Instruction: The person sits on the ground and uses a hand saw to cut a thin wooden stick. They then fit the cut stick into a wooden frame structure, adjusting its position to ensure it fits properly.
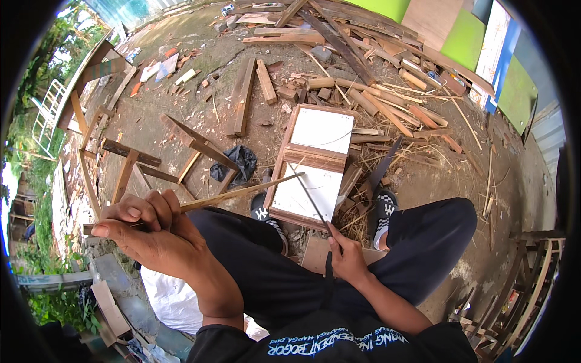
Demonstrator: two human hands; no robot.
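Note:
My left hand (163,236) is raised at the left, its fingers closed round a long, thin strip of wood (242,192) that tapers to a point. The strip reaches right, over a wooden frame with white panels (318,129) that lies between my feet. My right hand (347,257) is closed on a slender, dark knife (311,201). Its narrow blade slants up and left, and in this view its tip appears close to the strip's pointed end. I cannot tell whether the two touch. My right fingers hide part of the knife's grip.
A dark, wide blade (385,163) rests on wood scraps beside my right foot. Further off lies a heap of boards and sticks (387,100). At the left are a rough wooden stand (124,169) and a black plastic bag (236,163). White sacking (169,296) is beside my left leg.

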